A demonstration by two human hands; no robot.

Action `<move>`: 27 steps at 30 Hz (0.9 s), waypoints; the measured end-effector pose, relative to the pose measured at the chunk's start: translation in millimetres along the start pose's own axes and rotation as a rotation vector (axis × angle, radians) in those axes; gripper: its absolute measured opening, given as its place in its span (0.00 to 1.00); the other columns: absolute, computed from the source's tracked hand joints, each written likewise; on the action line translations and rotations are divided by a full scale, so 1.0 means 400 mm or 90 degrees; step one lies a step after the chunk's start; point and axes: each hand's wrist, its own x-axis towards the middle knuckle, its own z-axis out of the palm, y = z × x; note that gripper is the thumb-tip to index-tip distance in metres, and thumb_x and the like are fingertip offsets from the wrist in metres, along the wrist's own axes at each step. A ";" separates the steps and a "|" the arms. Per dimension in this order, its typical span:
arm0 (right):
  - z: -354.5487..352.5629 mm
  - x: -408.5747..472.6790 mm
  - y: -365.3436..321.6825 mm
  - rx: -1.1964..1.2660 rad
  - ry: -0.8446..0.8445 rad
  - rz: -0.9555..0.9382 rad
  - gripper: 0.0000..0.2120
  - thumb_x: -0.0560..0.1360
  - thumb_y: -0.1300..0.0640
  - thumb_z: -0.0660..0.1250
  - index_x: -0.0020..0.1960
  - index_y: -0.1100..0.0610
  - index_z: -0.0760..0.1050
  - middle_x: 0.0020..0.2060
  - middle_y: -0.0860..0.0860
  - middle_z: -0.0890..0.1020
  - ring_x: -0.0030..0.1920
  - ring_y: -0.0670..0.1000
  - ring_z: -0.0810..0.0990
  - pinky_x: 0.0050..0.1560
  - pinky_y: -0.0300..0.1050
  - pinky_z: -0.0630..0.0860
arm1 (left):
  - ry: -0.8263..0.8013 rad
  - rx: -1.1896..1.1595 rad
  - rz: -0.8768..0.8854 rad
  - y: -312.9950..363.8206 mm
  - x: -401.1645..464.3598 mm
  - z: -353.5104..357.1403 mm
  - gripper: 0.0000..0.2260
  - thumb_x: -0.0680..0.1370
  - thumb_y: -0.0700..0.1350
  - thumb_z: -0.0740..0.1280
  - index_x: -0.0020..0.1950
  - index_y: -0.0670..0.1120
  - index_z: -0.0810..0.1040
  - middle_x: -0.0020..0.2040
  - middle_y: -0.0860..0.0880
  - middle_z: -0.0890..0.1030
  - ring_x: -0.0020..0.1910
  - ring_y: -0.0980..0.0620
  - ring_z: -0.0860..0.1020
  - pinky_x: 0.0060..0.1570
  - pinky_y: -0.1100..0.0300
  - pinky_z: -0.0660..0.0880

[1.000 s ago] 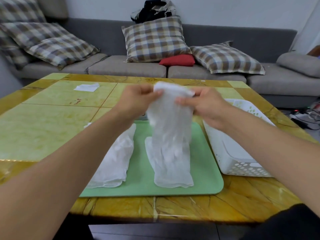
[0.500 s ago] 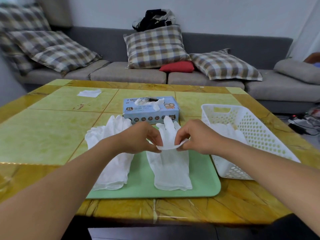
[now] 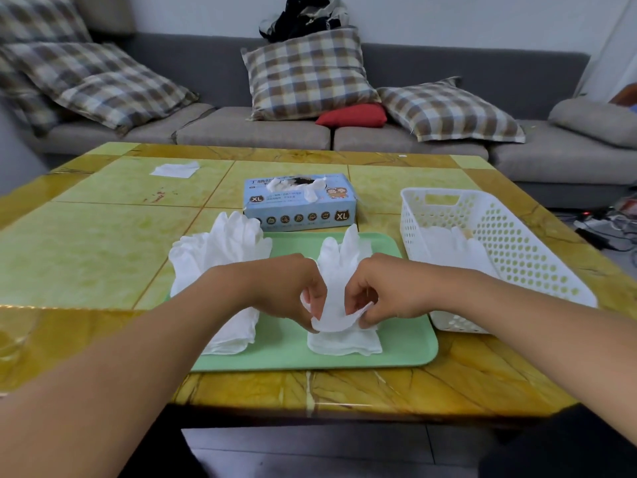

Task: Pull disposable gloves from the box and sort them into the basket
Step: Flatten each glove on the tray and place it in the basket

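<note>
A white disposable glove (image 3: 341, 267) lies fingers-away on a small stack of gloves (image 3: 344, 343) on the green tray (image 3: 406, 343). My left hand (image 3: 293, 288) and my right hand (image 3: 382, 288) each pinch its cuff edge just above the stack. A second pile of white gloves (image 3: 220, 250) lies at the tray's left end. The blue glove box (image 3: 300, 201) stands behind the tray with a glove poking from its opening. The white perforated basket (image 3: 517, 243) stands to the right with gloves inside.
A white tissue (image 3: 174, 169) lies at the table's far left. A grey sofa with plaid cushions (image 3: 306, 74) runs behind the table. Cables (image 3: 606, 225) lie on the floor at the right. The table's front edge is close to me.
The glove, held up in the air a second ago, has come down onto the right stack on the tray. Both hands have lowered with it toward the near end, still pinching the cuff.
</note>
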 end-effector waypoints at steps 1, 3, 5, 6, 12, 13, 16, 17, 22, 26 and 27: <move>0.002 0.001 0.000 -0.008 -0.010 0.002 0.13 0.70 0.56 0.79 0.54 0.51 0.84 0.45 0.45 0.84 0.44 0.43 0.80 0.50 0.43 0.80 | -0.007 0.008 0.000 0.004 0.002 0.004 0.07 0.72 0.52 0.78 0.47 0.52 0.85 0.45 0.59 0.84 0.47 0.63 0.78 0.56 0.63 0.76; 0.007 -0.002 -0.006 -0.023 -0.038 0.004 0.17 0.68 0.51 0.80 0.55 0.50 0.84 0.45 0.46 0.83 0.42 0.41 0.79 0.45 0.38 0.78 | -0.024 0.009 0.000 0.010 0.005 0.009 0.09 0.71 0.53 0.78 0.47 0.51 0.85 0.45 0.57 0.84 0.47 0.61 0.79 0.54 0.63 0.76; 0.016 -0.006 -0.016 -0.048 -0.049 0.013 0.21 0.66 0.46 0.81 0.56 0.49 0.82 0.47 0.45 0.81 0.42 0.41 0.77 0.44 0.36 0.77 | -0.042 0.005 -0.005 0.016 0.006 0.014 0.13 0.69 0.55 0.79 0.49 0.51 0.85 0.47 0.56 0.83 0.48 0.61 0.78 0.51 0.66 0.76; 0.020 -0.006 -0.021 -0.064 -0.047 0.018 0.23 0.65 0.44 0.81 0.56 0.49 0.81 0.48 0.44 0.80 0.44 0.41 0.77 0.46 0.38 0.77 | -0.047 0.006 -0.010 0.017 0.005 0.016 0.15 0.68 0.57 0.80 0.49 0.52 0.84 0.48 0.56 0.82 0.49 0.60 0.78 0.50 0.67 0.75; 0.050 -0.005 -0.027 -0.144 -0.036 0.006 0.12 0.71 0.48 0.74 0.50 0.52 0.80 0.45 0.47 0.81 0.46 0.50 0.79 0.48 0.51 0.79 | -0.043 0.031 0.005 0.016 0.009 0.029 0.18 0.67 0.60 0.79 0.49 0.52 0.82 0.48 0.55 0.80 0.49 0.58 0.77 0.52 0.60 0.76; 0.054 -0.003 -0.027 -0.159 -0.035 0.002 0.08 0.72 0.51 0.72 0.48 0.54 0.80 0.43 0.49 0.81 0.44 0.51 0.79 0.46 0.52 0.79 | -0.038 0.034 0.010 0.015 0.010 0.031 0.17 0.68 0.59 0.79 0.49 0.51 0.82 0.48 0.55 0.80 0.49 0.58 0.77 0.52 0.60 0.76; 0.038 0.001 -0.021 -0.094 -0.004 -0.009 0.05 0.73 0.55 0.71 0.44 0.56 0.79 0.37 0.49 0.80 0.37 0.48 0.76 0.40 0.48 0.75 | -0.027 0.042 -0.005 0.018 0.011 0.030 0.22 0.66 0.62 0.79 0.51 0.51 0.79 0.49 0.57 0.77 0.49 0.57 0.75 0.52 0.61 0.75; 0.020 0.000 -0.019 -0.021 0.018 -0.001 0.04 0.74 0.56 0.71 0.43 0.57 0.80 0.36 0.49 0.81 0.35 0.46 0.76 0.39 0.45 0.74 | 0.002 0.044 -0.005 0.019 0.012 0.027 0.23 0.65 0.62 0.80 0.51 0.51 0.77 0.49 0.58 0.76 0.49 0.56 0.74 0.52 0.60 0.74; -0.094 -0.031 -0.011 0.536 0.151 0.034 0.05 0.77 0.67 0.67 0.45 0.60 0.79 0.37 0.52 0.81 0.37 0.48 0.79 0.38 0.39 0.77 | 0.305 -0.315 0.072 0.036 0.004 -0.037 0.12 0.71 0.53 0.77 0.45 0.46 0.82 0.41 0.51 0.84 0.40 0.54 0.80 0.44 0.56 0.76; -0.140 -0.049 -0.002 0.861 0.220 -0.010 0.21 0.74 0.55 0.73 0.63 0.66 0.78 0.52 0.59 0.79 0.51 0.59 0.75 0.57 0.49 0.75 | 0.390 -0.763 0.062 0.076 -0.015 -0.093 0.14 0.75 0.45 0.71 0.58 0.40 0.82 0.55 0.41 0.85 0.50 0.49 0.83 0.51 0.55 0.80; -0.146 -0.052 0.001 0.903 0.195 -0.024 0.32 0.70 0.50 0.77 0.68 0.65 0.76 0.58 0.59 0.78 0.57 0.60 0.74 0.65 0.52 0.72 | 0.404 -0.811 0.052 0.084 -0.017 -0.100 0.14 0.77 0.44 0.70 0.60 0.39 0.82 0.56 0.40 0.85 0.51 0.47 0.83 0.52 0.54 0.80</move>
